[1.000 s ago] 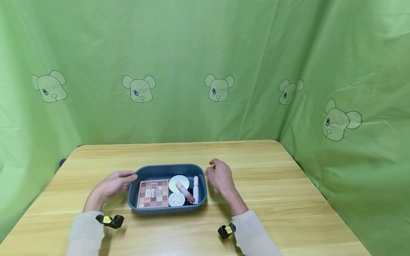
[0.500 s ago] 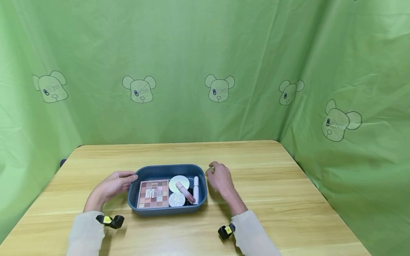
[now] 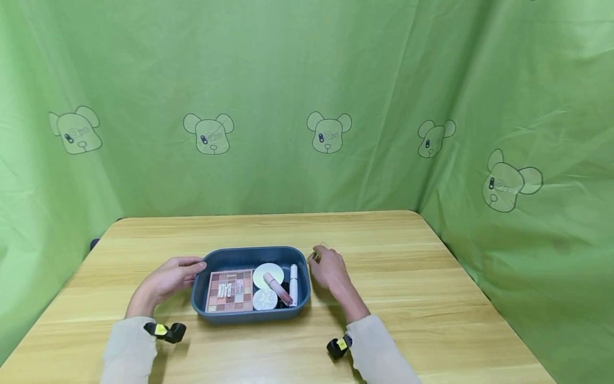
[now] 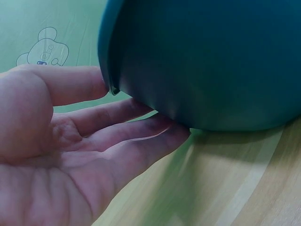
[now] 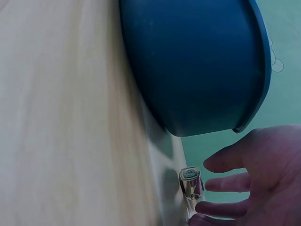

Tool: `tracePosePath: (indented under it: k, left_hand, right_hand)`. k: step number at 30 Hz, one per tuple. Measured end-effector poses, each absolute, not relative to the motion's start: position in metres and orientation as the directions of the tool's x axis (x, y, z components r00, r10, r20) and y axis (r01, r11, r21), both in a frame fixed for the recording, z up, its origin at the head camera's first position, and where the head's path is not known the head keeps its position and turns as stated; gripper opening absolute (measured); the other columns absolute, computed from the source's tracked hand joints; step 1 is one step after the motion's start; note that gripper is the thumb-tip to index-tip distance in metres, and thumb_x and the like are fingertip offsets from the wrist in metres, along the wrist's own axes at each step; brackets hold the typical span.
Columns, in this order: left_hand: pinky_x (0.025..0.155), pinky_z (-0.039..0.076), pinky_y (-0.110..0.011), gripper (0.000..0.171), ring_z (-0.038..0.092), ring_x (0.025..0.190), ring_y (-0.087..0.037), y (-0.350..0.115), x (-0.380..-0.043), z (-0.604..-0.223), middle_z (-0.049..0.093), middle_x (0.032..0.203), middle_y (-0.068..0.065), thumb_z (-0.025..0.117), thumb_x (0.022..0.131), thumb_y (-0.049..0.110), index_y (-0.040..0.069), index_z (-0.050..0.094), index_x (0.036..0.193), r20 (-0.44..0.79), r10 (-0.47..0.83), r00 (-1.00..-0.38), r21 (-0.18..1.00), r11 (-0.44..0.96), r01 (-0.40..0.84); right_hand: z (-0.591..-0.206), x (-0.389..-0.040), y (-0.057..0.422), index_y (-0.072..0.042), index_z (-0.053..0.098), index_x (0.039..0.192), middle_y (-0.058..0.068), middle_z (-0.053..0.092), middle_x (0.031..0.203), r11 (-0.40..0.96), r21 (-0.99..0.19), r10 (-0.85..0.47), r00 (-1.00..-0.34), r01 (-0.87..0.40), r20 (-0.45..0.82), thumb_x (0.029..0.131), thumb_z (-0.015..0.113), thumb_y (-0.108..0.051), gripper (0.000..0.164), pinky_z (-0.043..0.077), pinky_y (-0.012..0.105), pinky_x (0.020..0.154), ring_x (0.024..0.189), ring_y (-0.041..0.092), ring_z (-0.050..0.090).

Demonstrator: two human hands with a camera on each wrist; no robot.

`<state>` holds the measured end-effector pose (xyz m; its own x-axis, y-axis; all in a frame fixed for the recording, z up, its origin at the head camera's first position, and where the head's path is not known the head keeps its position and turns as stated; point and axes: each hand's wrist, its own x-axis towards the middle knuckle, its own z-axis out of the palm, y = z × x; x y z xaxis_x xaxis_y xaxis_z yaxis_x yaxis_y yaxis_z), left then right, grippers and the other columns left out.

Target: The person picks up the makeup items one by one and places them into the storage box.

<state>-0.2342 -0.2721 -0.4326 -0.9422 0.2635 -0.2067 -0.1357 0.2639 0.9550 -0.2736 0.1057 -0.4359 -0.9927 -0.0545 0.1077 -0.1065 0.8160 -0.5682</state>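
Note:
A dark blue oblong basin (image 3: 249,317) stands mid-table. My left hand (image 3: 168,278) is at its left end; in the left wrist view the thumb (image 4: 77,84) touches the rim and straight fingers rest against the outer wall. Inside lie an eyeshadow palette (image 3: 230,291), two round white compacts, a lip gloss tube (image 3: 277,288) and a white tube (image 3: 293,282). My right hand (image 3: 330,269) is just right of the basin, fingers bent loosely. In the right wrist view its fingertips are right beside a small shiny gold tube-shaped item (image 5: 192,183), apparently not gripped.
The light wooden table (image 3: 412,298) reaches to green curtains (image 3: 268,170) printed with bear heads, behind and to the right. A black wrist camera is strapped to each forearm. Something dark in the basin is partly covered by the lip gloss tube.
My right hand has sunk slightly and its fingers have drawn in a little; a gold glint now shows between thumb and fingers. The left hand and basin have stayed in place.

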Motion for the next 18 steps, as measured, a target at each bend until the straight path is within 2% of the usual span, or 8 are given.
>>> tracePosePath:
  k: [9,18]
  left_hand:
    - [0.113,0.048,-0.045,0.06,0.048,0.137,-0.046,-0.271,-0.2323,-0.4289,0.043,0.148,-0.038,0.052,0.106,0.02,-0.021,0.033,0.145,-0.205,0.264,-0.942,0.956,0.261,-0.135]
    - [0.113,0.047,-0.045,0.061,0.048,0.138,-0.046,-0.2715,-0.2332,-0.4299,0.044,0.148,-0.038,0.053,0.106,0.021,-0.021,0.034,0.145,-0.206,0.266,-0.942,0.955,0.263,-0.134]
  right_hand:
    - [-0.4392,-0.2759,0.1069,-0.004,0.055,0.143,0.026,0.06,0.136,0.83,-0.55,-0.073,-0.996,-0.093,0.059,0.098,0.061,-0.023,0.049,0.045,0.058,0.111,0.129,0.048,0.053]
    - [-0.4405,-0.2764,0.107,-0.007,0.055,0.144,0.023,0.059,0.141,0.836,-0.538,-0.105,-0.994,-0.11,0.04,0.099,0.059,-0.02,0.047,0.041,0.057,0.114,0.132,0.048,0.049]
